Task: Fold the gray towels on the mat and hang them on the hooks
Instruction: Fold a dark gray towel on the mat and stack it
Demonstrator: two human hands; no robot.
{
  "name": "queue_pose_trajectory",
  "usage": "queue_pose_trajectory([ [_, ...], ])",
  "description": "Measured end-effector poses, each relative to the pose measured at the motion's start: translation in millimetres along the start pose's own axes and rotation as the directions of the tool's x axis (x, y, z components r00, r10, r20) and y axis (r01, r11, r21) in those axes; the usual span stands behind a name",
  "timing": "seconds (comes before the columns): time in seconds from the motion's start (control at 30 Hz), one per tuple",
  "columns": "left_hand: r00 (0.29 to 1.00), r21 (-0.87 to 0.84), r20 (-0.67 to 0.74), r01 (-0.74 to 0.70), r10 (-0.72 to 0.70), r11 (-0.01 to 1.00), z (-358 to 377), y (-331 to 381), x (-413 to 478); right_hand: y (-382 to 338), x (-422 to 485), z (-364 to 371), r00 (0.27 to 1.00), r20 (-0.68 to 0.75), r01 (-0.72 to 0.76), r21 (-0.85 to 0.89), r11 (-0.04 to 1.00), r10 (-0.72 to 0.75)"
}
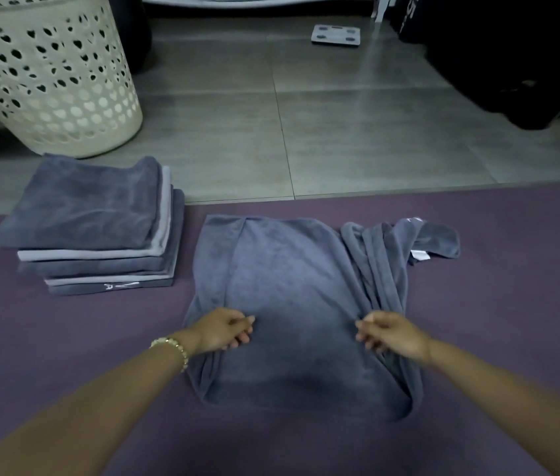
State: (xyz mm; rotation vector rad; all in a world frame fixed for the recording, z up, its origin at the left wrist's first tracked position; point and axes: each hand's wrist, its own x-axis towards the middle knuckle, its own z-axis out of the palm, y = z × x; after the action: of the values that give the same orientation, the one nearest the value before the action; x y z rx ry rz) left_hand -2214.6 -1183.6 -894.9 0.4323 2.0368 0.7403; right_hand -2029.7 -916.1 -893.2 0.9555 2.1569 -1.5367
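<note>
Off the mat's far left corner a cream laundry basket (48,80) stands on the floor tiles, and just in front of it a stack of folded towels (93,228) sits across the far edge of the purple mat (65,338). Your left hand (225,333), with a bracelet (172,348) at the wrist, rests with curled fingers on the left side of the gray towel (282,276) spread in the middle of the mat; whether it pinches cloth cannot be told. Your right hand (392,333) grips the bunched folds along the towel's right side, where a white label (420,255) shows
</note>
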Motion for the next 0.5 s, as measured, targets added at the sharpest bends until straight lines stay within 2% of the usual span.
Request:
queue_pose_trajectory([
  [0.07, 0.993, -0.025, -0.057, -0.101, 0.099, 0.995, 9, 11, 9, -6, 9, -10, 0.957, -0.257, 0.137, -0.018, 0.99, -0.137],
  [0.1, 0.984, 0.008, -0.085, -0.154, 0.154, 0.988, 13, 16, 15, -7, 15, -15, 0.914, -0.368, 0.166, -0.049, 0.985, -0.172],
  [0.17, 0.958, 0.114, -0.124, -0.244, 0.258, 0.963, 23, 26, 25, -10, 29, -24, 0.849, -0.49, 0.148, -0.136, 0.979, -0.197],
  [0.2, 0.945, 0.176, -0.127, -0.277, 0.3, 0.945, 28, 31, 30, -11, 36, -27, 0.841, -0.51, 0.125, -0.145, 0.981, -0.182],
  [0.27, 0.928, 0.261, -0.12, -0.314, 0.353, 0.913, 38, 40, 39, -13, 48, -28, 0.854, -0.512, 0.074, -0.059, 0.996, -0.094],
  [0.37, 0.915, 0.231, -0.126, -0.349, 0.383, 0.908, 54, 46, 55, -13, 65, -26, 0.844, -0.536, -0.042, -0.012, 0.999, 0.029],
  [0.5, 0.912, 0.208, -0.12, -0.363, 0.392, 0.908, 68, 44, 74, -18, 73, -34, 0.8, -0.595, -0.143, -0.063, 0.988, 0.078],
])
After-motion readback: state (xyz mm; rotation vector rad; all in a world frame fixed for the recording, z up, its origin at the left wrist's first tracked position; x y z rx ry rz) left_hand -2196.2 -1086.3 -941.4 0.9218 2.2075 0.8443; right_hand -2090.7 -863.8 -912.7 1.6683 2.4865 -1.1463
